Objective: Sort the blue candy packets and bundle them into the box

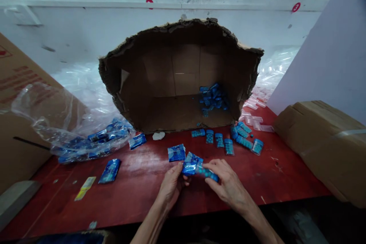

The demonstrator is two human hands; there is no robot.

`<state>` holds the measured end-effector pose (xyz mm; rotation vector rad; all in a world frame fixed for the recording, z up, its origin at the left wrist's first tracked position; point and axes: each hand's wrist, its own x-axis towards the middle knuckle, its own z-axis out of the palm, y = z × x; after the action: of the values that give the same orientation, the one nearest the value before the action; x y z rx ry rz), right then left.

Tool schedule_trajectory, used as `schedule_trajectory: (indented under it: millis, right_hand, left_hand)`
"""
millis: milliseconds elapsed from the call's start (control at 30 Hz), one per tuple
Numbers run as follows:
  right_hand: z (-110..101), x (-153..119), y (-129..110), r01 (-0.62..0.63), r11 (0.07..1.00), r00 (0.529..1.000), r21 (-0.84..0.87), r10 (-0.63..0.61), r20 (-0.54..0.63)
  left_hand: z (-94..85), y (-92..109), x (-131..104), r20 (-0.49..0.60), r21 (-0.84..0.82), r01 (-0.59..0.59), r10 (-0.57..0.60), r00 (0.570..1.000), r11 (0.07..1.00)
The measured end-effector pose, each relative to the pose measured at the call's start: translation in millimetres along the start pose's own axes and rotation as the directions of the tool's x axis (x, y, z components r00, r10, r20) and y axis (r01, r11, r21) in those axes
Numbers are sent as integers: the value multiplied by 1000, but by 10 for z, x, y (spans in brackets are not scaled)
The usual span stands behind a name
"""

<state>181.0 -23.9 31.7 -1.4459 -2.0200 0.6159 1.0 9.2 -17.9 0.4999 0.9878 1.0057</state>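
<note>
My left hand (172, 183) pinches the edge of a blue packet (188, 168). In my right hand (225, 181) is a clear tube of blue balls (207, 173), lying sideways with one end against the packet's right side. Just behind the held packet is another blue packet (194, 158), and a flat one (176, 153) lies on the red table a little to the left. Several similar tubes (228, 146) rest on the table in front of the box's right half. My fingers partly cover both held items.
A torn-edged cardboard box (160, 112) opens toward me, with blue packs inside at right. Plastic bags of blue packets (111, 133) lie left. A closed carton (326, 141) stands right, near clear empty tubes (254, 120). The red table (137, 198) has its edge below my hands.
</note>
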Motion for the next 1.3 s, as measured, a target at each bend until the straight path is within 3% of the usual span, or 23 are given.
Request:
schedule_trajectory:
  millis: [467,767,967,1067,1200,1300]
  right_hand:
    - [58,-36,-48,54,994,998,-91,-57,-24]
    - [55,-4,74,149,979,989,-137,-147,24]
    - [59,23,46,95,993,995,65,-98,31]
    - [144,31,44,72,990,997,120,-70,-23]
    - [318,40,66,146,989,980,23,-141,-138]
    - [416,70,61,195,979,961,-66,-204,-186]
  left_hand:
    - [32,16,-52,-73,6,2,-2,997,1000]
    - [34,66,-47,-64,41,11,-8,998,999]
    - [46,74,-14,-34,142,-49,54,998,989]
    - [50,65,-5,-15,107,-58,60,998,993]
    - [57,58,-39,53,-31,25,-23,998,999]
    - [72,66,-68,20,-90,100,-99,995,991]
